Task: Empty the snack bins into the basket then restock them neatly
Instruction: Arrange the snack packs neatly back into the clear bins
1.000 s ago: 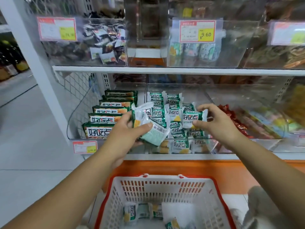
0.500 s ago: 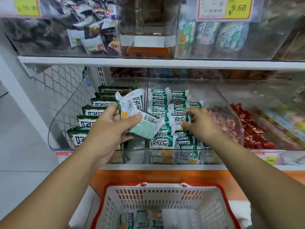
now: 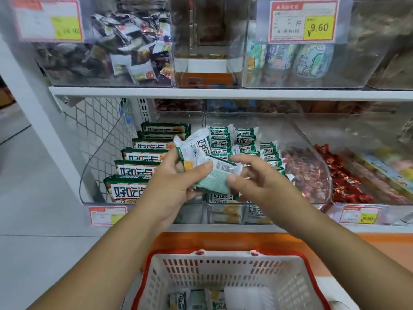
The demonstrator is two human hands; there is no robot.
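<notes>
Well, left hand (image 3: 172, 177): middle of the frame, raised in front of the lower shelf, fingers and thumb wrapped round a small fan of green-and-white packets
Held packets (image 3: 207, 162): a few of them overlapping, one showing its printed front and tilted up to the left, the nearest one showing its pale green back with a barcode
Right hand (image 3: 259, 177): just right of centre, reaching in from the right; thumb under and fingers over the right edge of the barcode packet, and from here it looks like a pinch, though the contact is partly hidden
Middle bin (image 3: 257, 117): clear plastic, on the lower shelf right behind the hands, with rows of small green packets (image 3: 244, 139) standing in it
Left bin packs (image 3: 143, 157): larger green-edged packs lined up one behind another, left of centre
Basket (image 3: 223, 270): white with a red rim, bottom centre of the frame, below both forearms
Packets in basket (image 3: 196, 299): a few lying flat on its floor at the bottom edge of the frame
Red sweets (image 3: 344, 180): heaped in the bin at the right of the frame
Upper shelf (image 3: 223, 93): white board across the frame, clear bins on it
Price tag (image 3: 304, 21): upper right, reads 9.60
Mixed wrappers (image 3: 134, 48): loose pile in the upper left bin
</notes>
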